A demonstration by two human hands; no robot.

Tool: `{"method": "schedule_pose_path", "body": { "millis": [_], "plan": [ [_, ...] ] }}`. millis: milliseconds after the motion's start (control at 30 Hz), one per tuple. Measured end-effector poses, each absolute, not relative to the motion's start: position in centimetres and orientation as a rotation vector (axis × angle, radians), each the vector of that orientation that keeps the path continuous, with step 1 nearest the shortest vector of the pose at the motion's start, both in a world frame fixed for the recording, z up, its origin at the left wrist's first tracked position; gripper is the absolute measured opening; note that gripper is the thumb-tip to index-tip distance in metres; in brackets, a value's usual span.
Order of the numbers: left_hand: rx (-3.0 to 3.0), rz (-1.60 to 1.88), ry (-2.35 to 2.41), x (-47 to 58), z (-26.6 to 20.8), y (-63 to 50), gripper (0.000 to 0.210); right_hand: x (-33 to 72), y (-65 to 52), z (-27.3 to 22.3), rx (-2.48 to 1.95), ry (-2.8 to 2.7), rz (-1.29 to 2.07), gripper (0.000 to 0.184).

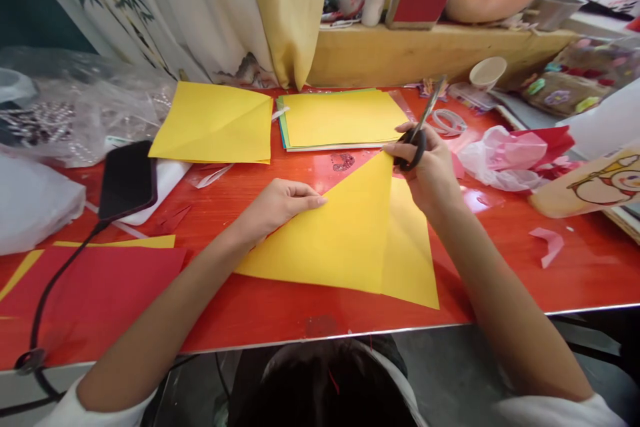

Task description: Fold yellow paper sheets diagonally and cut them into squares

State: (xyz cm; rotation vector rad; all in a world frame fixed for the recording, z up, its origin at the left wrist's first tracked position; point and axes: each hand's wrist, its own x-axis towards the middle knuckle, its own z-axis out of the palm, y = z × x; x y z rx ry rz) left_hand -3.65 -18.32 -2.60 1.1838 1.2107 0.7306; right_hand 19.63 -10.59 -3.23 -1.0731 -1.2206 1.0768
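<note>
A sheet of yellow paper (330, 240) lies on the red table in front of me, folded over on a slant, with a single layer showing at its right side. My left hand (287, 208) pinches the slanted upper edge of this sheet between thumb and fingers. In my right hand (425, 163) is a pair of scissors (431, 105) with dark handles, blades pointing up and away from the paper. The thumb and fingertips of that hand also touch the top corner of the fold.
Behind the sheet lie a paper stack (345, 119) and another yellow sheet (215, 123). A black phone (129, 180) with a cable and red paper (100, 280) are at left. Crumpled pink tissue (505, 157), a tape roll (449, 122) and a printed cup (595, 180) stand right.
</note>
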Motion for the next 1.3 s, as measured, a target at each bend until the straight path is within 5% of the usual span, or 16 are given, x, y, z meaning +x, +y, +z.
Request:
{"method": "schedule_pose_path", "body": {
  "millis": [233, 600, 800, 1000, 1100, 1300],
  "plan": [
    [1.496, 0.525, 1.257, -5.9, -1.3, -17.3, 0.022, 23.8, -7.8, -3.7, -1.084, -1.103, 0.973, 0.03],
    [1.608, -0.283, 0.964, -12.0, 3.4, -18.9, 0.025, 21.2, -8.9, -4.3, -1.208, -1.181, 1.086, 0.03],
    [1.755, -0.149, 0.793, -17.5, 3.1, -18.5, 0.023, 21.1, -8.8, -4.7, -1.26, -1.197, 1.055, 0.03],
    [1.684, 0.902, 1.104, -14.6, 1.2, -18.3, 0.059, 20.2, -9.7, -4.1, -1.162, -1.274, 1.154, 0.03],
    [1.637, 0.901, 1.273, -8.2, -0.2, -17.9, 0.04, 18.0, -11.3, -3.9, -1.043, -1.394, 1.235, 0.029],
    [1.409, 0.717, 1.203, -2.0, -3.4, -17.9, 0.034, 14.9, -14.3, -4.0, -0.949, -1.528, 1.323, 0.028]
  ]
}}
